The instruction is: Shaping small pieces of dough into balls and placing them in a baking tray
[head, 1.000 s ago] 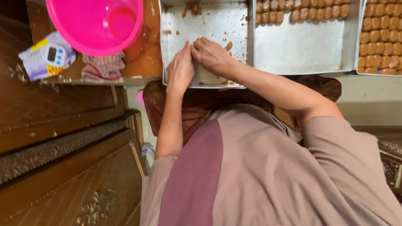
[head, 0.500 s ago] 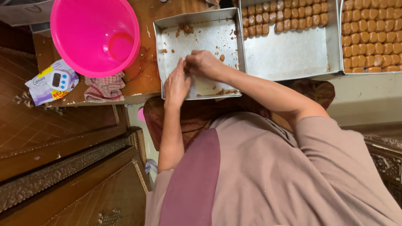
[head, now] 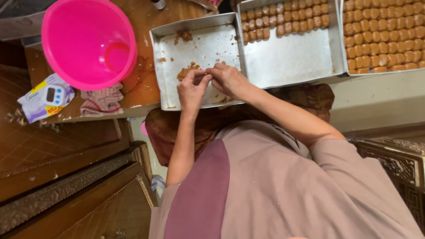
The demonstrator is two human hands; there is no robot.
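Observation:
My left hand (head: 191,88) and my right hand (head: 228,79) meet fingertip to fingertip over a shallow metal tray (head: 161,66). Between them they pinch a small piece of brown dough (head: 206,73). A little clump of the same dough (head: 186,71) lies on the tray floor just left of my left thumb. More crumbs (head: 183,35) sit near the tray's far corner. The tray is otherwise almost bare.
A second metal tray (head: 292,62) to the right holds rows of shaped brown pieces (head: 283,20) along its far side. A third tray (head: 385,35) is packed with them. A pink plastic bowl (head: 88,42), a checked cloth (head: 102,99) and a small digital timer (head: 48,95) lie on the wooden table at left.
Both hands moved from the tray's near edge toward its middle, and their fingertips now close together on the dough. The view has shifted so the trays sit lower in frame.

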